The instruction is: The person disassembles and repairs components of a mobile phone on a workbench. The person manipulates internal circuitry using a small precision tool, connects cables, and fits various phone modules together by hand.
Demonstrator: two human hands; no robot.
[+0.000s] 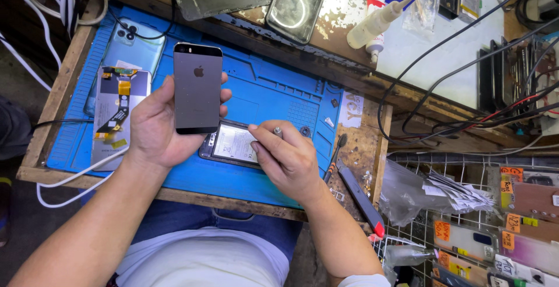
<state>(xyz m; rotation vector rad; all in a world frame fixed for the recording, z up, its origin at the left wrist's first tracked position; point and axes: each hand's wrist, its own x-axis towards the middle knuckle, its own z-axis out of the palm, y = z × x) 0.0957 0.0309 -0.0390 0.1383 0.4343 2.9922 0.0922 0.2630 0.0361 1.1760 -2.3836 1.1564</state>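
In the head view, the left hand [156,127] holds a dark grey phone [198,87] upright, back side toward the camera, its grip clenched around the lower half with the thumb on 1 edge and fingers on the other. The phone hangs just above the blue work mat [256,89] that covers the wooden bench [64,83].

The right hand [286,157] rests on the mat just right of the grey phone, its grip pinched on a small metal-tipped tool [278,129]. Under its fingers lies an opened phone [232,143] with its pale battery showing, touching the mat.

Left of the grey phone, a detached screen panel [116,112] with flex cables lies face down on the mat, partly over a light blue phone back [131,45]. Right of the mat, a screwdriver [334,162] and a dark flat bar with a red tip [361,199] lie on the bench. Beyond the mat stands a white glue bottle [372,26].
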